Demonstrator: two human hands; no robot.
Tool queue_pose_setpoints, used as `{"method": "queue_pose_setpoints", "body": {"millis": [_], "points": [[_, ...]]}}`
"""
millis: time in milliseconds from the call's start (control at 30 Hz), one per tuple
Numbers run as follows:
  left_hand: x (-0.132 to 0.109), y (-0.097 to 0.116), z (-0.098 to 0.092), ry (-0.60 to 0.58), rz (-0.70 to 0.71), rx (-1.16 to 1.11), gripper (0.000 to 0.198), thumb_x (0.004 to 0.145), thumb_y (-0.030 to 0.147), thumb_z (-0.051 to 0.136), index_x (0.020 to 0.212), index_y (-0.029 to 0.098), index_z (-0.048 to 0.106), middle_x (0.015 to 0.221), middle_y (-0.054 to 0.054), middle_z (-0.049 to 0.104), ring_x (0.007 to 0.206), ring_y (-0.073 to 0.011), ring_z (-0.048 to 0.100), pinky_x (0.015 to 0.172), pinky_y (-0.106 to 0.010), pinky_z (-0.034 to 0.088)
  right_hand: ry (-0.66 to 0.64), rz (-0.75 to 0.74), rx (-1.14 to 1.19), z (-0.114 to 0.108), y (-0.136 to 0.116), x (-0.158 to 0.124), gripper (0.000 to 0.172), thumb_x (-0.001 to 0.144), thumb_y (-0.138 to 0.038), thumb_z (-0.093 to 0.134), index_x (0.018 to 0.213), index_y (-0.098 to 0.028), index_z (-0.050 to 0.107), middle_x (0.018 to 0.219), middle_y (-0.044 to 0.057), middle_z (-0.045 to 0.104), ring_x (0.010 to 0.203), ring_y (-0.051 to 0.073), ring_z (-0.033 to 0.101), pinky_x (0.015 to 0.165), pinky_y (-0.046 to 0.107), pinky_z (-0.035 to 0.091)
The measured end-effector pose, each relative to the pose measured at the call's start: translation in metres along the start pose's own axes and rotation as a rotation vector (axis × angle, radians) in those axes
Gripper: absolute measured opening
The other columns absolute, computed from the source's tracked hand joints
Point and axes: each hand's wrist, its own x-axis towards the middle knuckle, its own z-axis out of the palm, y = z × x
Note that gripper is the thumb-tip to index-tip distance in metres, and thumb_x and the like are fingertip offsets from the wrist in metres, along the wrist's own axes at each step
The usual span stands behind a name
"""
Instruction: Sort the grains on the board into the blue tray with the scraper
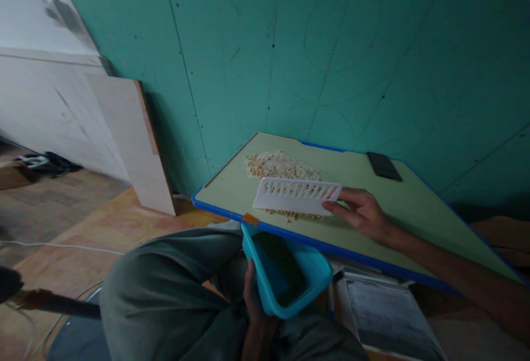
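The right hand point(360, 212) is pinching a white slotted plastic strip point(285, 202) by its right end, thumb on the near face and fingers behind, an end hold that is probably keeping the knuckles clear of the grain. The strip is extending leftward from this grip, slots uppermost; whether its lower edge is touching the blue-edged table point(229, 184) is unclear. Beyond it, a heap of pale and tan grains point(281, 165) is lying; on its near side, loose tan grains point(289, 215) are lying scattered.

Below and left of the pinch, the left hand point(254, 299) is clasping a turquoise plastic basin point(317, 272) by its left side, its fingers mostly hidden. The basin is tilting beneath the near edge, presumably bracing close; dark contents point(285, 261) are covering part of its floor.
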Motion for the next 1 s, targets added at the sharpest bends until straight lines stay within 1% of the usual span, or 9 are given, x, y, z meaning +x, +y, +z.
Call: {"method": "queue_pose_setpoints", "body": {"millis": [133,267,333,400,467,533,633,767,1000], "points": [[-0.002,-0.003,0.01,0.137,0.04,0.001,0.022,0.099,0.033,0.069,0.101,0.032,0.09,0.106,-0.002,0.088,0.11,-0.0268,0.08,0.094,-0.033,0.064,-0.009,-0.007,-0.011,0.0,-0.002,0.0,0.015,0.096,-0.03,0.076,0.105,-0.024,0.086,0.111,0.005,0.086,0.097,0.026,0.084,0.089,0.037,0.069],[-0.005,-0.007,0.024,0.23,0.062,0.03,0.028,0.099,0.043,0.067,0.105,0.029,0.09,0.118,-0.006,0.086,0.111,-0.0289,0.08,0.09,-0.034,0.065,-0.018,-0.032,-0.003,-0.001,-0.004,0.001,0.015,0.097,-0.029,0.075,0.107,-0.025,0.086,0.111,0.004,0.086,0.097,0.025,0.084,0.089,0.035,0.069],[-0.005,-0.007,0.021,0.211,0.057,0.04,0.024,0.098,0.042,0.069,0.103,0.03,0.09,0.115,-0.005,0.087,0.11,-0.0294,0.08,0.091,-0.036,0.065,-0.021,-0.035,0.003,-0.001,-0.005,0.001,0.015,0.097,-0.029,0.075,0.107,-0.025,0.086,0.111,0.004,0.086,0.097,0.025,0.084,0.089,0.036,0.069],[-0.003,-0.004,0.013,0.135,0.046,0.038,0.02,0.097,0.037,0.071,0.101,0.032,0.09,0.113,-0.003,0.087,0.112,-0.0288,0.08,0.095,-0.037,0.064,-0.021,-0.032,0.004,0.0,-0.005,0.0,0.015,0.097,-0.03,0.075,0.106,-0.025,0.086,0.111,0.004,0.086,0.097,0.025,0.084,0.089,0.036,0.069],[-0.001,-0.002,0.005,0.049,0.014,0.029,0.021,0.097,0.036,0.07,0.105,0.033,0.09,0.115,-0.002,0.087,0.115,-0.0277,0.079,0.098,-0.035,0.062,-0.015,-0.034,0.004,0.0,-0.005,0.0,0.015,0.097,-0.03,0.076,0.106,-0.025,0.086,0.11,0.004,0.086,0.096,0.025,0.084,0.088,0.036,0.069],[-0.001,-0.001,0.002,0.025,0.004,0.011,0.022,0.099,0.037,0.069,0.107,0.034,0.089,0.116,-0.002,0.087,0.115,-0.0262,0.079,0.098,-0.033,0.062,-0.007,-0.034,0.007,0.0,-0.005,-0.001,0.015,0.097,-0.03,0.076,0.107,-0.025,0.086,0.111,0.004,0.086,0.096,0.025,0.084,0.088,0.036,0.069],[-0.003,-0.003,0.01,0.102,0.035,0.01,0.022,0.1,0.037,0.068,0.103,0.034,0.09,0.111,-0.001,0.088,0.113,-0.0269,0.08,0.096,-0.034,0.063,-0.012,-0.021,0.009,0.0,-0.006,-0.001,0.016,0.097,-0.031,0.076,0.107,-0.024,0.086,0.111,0.005,0.086,0.096,0.025,0.084,0.088,0.036,0.069],[-0.007,-0.007,0.026,0.202,0.091,0.043,0.027,0.103,0.035,0.063,0.102,0.03,0.09,0.118,-0.004,0.086,0.114,-0.0274,0.08,0.096,-0.035,0.064,-0.021,-0.005,-0.006,0.0,-0.009,0.0,0.018,0.097,-0.035,0.075,0.105,-0.024,0.086,0.11,0.005,0.086,0.095,0.026,0.084,0.088,0.037,0.069],[-0.006,-0.006,0.029,0.214,0.093,0.06,0.029,0.102,0.038,0.062,0.107,0.03,0.089,0.121,-0.006,0.085,0.116,-0.0299,0.079,0.098,-0.039,0.064,-0.034,0.031,-0.003,-0.001,-0.009,-0.001,0.022,0.097,-0.042,0.076,0.104,-0.024,0.087,0.109,0.006,0.086,0.096,0.027,0.084,0.088,0.039,0.069]]}}
